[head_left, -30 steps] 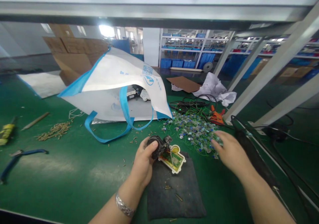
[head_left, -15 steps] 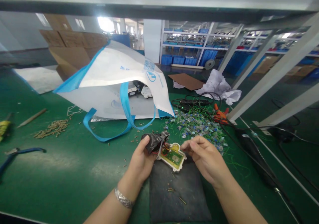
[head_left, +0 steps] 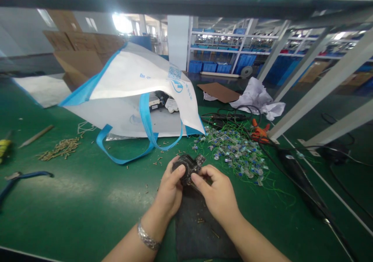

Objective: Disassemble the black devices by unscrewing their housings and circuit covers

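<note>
Between my two hands is a black device housing (head_left: 186, 168), held above the top end of a dark mat (head_left: 201, 231). My left hand (head_left: 170, 188) is closed round its left side, thumb pressed on top. The fingers and thumb of my right hand (head_left: 217, 188) grip its right side. The green circuit board and the pale casing around it are hidden now. A few brass screws (head_left: 201, 220) lie on the mat below my hands.
A white bag with blue handles (head_left: 140, 110) stands behind my hands, devices inside. Right of it lies a heap of small connectors with green wires (head_left: 236, 149). A black electric screwdriver (head_left: 303, 184) is far right. Left are a screw pile (head_left: 60, 149) and blue-handled pliers (head_left: 26, 176).
My right hand has moved left and closed on the device. The housing has been turned over, so its black side faces up and the circuit board no longer shows.
</note>
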Action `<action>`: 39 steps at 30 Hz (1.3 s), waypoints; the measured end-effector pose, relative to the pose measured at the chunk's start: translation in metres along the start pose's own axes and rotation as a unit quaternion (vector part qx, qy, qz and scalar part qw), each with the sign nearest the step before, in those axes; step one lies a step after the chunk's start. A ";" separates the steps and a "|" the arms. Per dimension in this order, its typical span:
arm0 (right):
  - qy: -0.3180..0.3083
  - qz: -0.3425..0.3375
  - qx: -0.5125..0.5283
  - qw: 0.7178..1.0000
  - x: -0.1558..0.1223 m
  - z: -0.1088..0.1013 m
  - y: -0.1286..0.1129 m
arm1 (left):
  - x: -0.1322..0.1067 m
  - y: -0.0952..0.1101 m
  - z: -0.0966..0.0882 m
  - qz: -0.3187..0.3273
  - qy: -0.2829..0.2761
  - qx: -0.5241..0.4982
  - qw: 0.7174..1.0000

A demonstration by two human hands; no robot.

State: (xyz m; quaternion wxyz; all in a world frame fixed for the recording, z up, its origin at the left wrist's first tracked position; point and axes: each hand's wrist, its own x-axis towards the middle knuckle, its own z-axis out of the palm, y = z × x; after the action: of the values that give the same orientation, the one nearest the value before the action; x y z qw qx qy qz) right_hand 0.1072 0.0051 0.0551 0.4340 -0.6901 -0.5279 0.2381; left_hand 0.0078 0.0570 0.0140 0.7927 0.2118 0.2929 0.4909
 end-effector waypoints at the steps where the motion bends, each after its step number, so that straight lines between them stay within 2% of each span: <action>1: -0.007 0.001 0.010 1.000 0.001 -0.001 0.000 | -0.001 0.000 0.000 0.000 0.003 0.002 1.000; 5: -0.013 0.001 0.021 1.000 0.004 -0.003 0.004 | 0.000 0.000 0.000 0.000 0.008 0.007 1.000; 10: -0.019 -0.023 0.020 0.999 0.008 -0.003 0.006 | 0.003 -0.001 -0.003 -0.006 -0.012 0.002 1.000; 19: -0.060 -0.040 0.054 0.996 0.020 -0.001 -0.001 | 0.004 0.003 0.002 -0.041 0.008 -0.035 0.999; 23: -0.070 -0.048 0.067 0.994 0.024 -0.004 -0.002 | 0.003 0.004 0.004 -0.064 -0.009 -0.047 0.997; 28: -0.086 -0.022 0.139 0.986 0.024 -0.008 0.002 | 0.002 0.006 0.006 -0.081 -0.012 -0.053 0.995; 32: -0.065 0.038 0.282 0.956 0.023 -0.015 0.007 | 0.003 0.008 0.004 -0.078 0.014 -0.055 0.995; 35: -0.035 0.085 0.390 0.916 0.026 -0.025 0.010 | 0.003 0.008 0.004 -0.062 0.002 -0.060 0.996; 39: -0.018 0.130 0.454 0.882 0.031 -0.043 0.018 | 0.003 0.010 0.005 -0.063 -0.017 -0.055 0.996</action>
State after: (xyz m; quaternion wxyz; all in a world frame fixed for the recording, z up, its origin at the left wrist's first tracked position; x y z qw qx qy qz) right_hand 0.1604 0.0178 0.0654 0.6552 -0.4757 -0.2756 0.5182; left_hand 0.0056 0.0636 0.0232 0.8373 0.1575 0.2646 0.4518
